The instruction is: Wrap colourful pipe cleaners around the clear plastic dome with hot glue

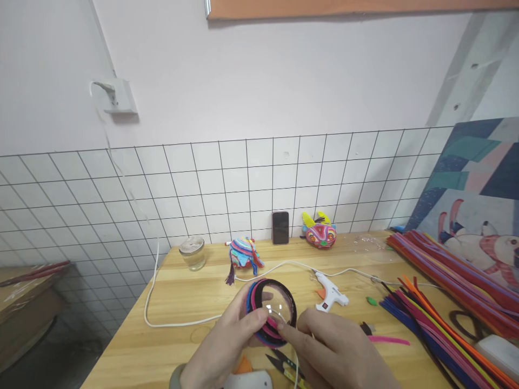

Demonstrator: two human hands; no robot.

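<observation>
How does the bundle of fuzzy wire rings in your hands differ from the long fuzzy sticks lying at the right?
The pipe-cleaner rings are coiled into circles around a clear dome; the pipe-cleaner sticks lie straight. The rings are held by both hands; the sticks rest untouched on the table. Both are colourful, fuzzy wire.

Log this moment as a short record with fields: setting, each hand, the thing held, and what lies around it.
setting: wooden table against a tiled wall
left hand: grips the left side of the clear dome
right hand: fingertips on the dome's lower right edge
held thing: clear dome ringed with black, pink and blue pipe cleaners, lifted above the table
nearby: white glue gun with cord, snips, glass jar, phone leaning on the wall
right side: pipe cleaner bundles
</observation>
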